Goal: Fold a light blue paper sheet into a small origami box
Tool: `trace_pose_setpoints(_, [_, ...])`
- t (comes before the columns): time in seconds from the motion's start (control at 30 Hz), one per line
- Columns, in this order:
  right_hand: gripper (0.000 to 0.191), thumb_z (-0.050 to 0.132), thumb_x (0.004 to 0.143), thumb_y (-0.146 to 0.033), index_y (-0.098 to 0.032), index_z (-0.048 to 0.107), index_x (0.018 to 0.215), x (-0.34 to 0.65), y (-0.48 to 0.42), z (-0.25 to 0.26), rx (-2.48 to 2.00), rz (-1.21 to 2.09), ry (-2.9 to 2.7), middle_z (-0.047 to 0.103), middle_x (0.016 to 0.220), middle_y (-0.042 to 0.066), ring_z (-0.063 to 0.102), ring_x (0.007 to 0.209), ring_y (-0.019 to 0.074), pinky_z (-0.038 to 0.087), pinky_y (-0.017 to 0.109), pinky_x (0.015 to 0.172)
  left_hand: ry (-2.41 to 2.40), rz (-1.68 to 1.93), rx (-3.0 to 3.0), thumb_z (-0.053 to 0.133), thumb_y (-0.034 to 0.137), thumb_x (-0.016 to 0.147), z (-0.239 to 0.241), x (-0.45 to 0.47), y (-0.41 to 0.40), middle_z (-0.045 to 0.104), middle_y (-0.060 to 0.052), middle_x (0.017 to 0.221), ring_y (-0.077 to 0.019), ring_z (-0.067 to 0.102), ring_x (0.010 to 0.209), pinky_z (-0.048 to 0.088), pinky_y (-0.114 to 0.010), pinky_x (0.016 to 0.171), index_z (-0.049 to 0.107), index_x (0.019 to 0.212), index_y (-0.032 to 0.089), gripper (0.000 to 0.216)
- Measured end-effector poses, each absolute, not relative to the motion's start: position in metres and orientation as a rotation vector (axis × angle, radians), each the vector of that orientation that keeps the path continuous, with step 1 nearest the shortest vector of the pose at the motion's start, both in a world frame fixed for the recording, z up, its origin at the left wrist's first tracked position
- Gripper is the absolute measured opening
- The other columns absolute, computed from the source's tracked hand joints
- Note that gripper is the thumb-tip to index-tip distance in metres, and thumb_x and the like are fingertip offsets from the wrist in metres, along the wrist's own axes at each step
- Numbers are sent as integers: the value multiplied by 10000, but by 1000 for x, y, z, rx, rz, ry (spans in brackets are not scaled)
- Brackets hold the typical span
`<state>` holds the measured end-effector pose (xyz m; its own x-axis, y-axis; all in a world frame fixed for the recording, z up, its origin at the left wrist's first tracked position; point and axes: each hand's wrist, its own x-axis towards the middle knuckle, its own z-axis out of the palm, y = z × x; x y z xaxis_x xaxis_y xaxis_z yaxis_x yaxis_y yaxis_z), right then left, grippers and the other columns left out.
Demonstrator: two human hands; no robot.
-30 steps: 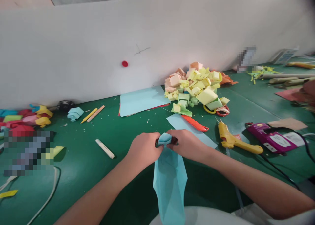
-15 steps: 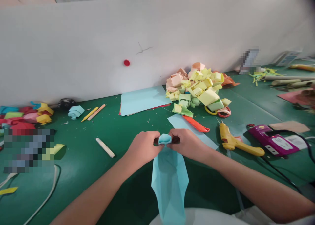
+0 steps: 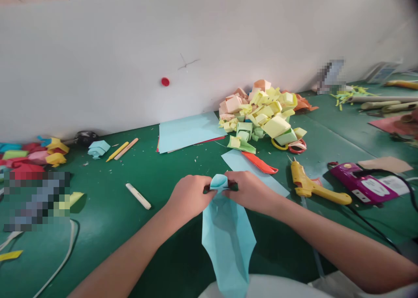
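A creased light-blue sheet of paper [image 3: 225,241] hangs down toward me, its top end bent over into a small rounded flap. My left hand [image 3: 191,195] pinches that top end from the left, fingers closed. From the right, my right hand [image 3: 250,191] grips the same end, thumb and fingers pressed together. Both hands are held close together above the green table [image 3: 107,228]. The fingertips are partly hidden behind the paper. Just beyond my right hand lie an orange-red cutter [image 3: 259,162] and a flat blue sheet [image 3: 235,159].
Folded yellow, green and pink paper pieces [image 3: 267,115] are heaped by the white partition [image 3: 114,63]. A yellow glue gun [image 3: 313,187] and a purple power strip [image 3: 362,180] with cables lie right. A white pen-like stick [image 3: 139,196] and colourful folded papers [image 3: 32,154] are left.
The paper's lower part has swung slightly right and spread wider. Its top flap stands a little taller between my fingers. Both hands keep their grip in nearly the same place.
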<state>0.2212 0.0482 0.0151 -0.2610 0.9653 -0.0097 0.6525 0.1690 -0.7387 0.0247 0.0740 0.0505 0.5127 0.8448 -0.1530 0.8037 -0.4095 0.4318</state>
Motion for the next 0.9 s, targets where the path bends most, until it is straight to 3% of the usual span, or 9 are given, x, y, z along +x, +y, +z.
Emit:
trace_pose_setpoints(0.2, [134, 635, 780, -189, -222, 534, 700, 219, 47, 13, -1540, 845, -1986, 593, 677, -27, 475, 610, 140, 325, 271, 550, 1371, 94, 2334, 639, 169, 794, 49, 25, 74, 599, 30, 648, -171, 571, 603, 246, -268, 522, 521, 657, 222, 188])
trace_pose_setpoints(0.47, [185, 645, 791, -243, -225, 492, 687, 219, 46, 13, -1551, 818, -1973, 564, 655, -35, 447, 596, 135, 320, 268, 537, 1433, 84, 2421, 645, 193, 829, 51, 28, 70, 564, 23, 641, -200, 585, 641, 250, -284, 524, 520, 671, 228, 205])
trace_pose_setpoints(0.57, [208, 633, 781, -236, -227, 456, 673, 222, 49, 10, -1567, 799, -1963, 530, 632, -42, 419, 581, 131, 308, 269, 526, 1459, 133, 2471, 680, 237, 853, 59, 24, 67, 648, -2, 830, -230, 641, 803, 363, -288, 585, 589, 823, 230, 96])
trace_pose_setpoints(0.67, [223, 635, 774, -244, -228, 434, 677, 226, 53, 7, -1583, 778, -1950, 537, 653, -36, 434, 595, 134, 316, 271, 536, 1544, 383, 2677, 678, 243, 879, 70, 20, 52, 650, -61, 1065, -260, 643, 973, 461, -327, 711, 585, 1019, 202, 173])
trace_pose_setpoints(0.77, [229, 631, 767, -244, -231, 422, 675, 230, 57, 5, -1623, 748, -1926, 528, 640, -33, 433, 589, 139, 310, 281, 535, 1483, 518, 2849, 577, 218, 925, 78, 23, 20, 613, -41, 875, -225, 614, 717, 448, -337, 589, 569, 904, 203, 27])
trace_pose_setpoints(0.8, [227, 627, 766, -240, -232, 420, 673, 230, 57, 6, -1635, 740, -1919, 522, 632, -33, 430, 586, 139, 307, 284, 535, 1362, 528, 2877, 529, 225, 949, 77, 27, 8, 587, -26, 802, -213, 583, 643, 438, -337, 554, 560, 843, 213, 111])
trace_pose_setpoints(0.9, [226, 623, 758, -233, -232, 416, 669, 230, 57, 9, -1645, 731, -1912, 521, 629, -33, 429, 587, 138, 308, 283, 538, 974, 418, 2906, 469, 201, 943, 63, 39, -15, 612, -46, 817, -227, 605, 671, 500, -364, 569, 593, 892, 198, 134])
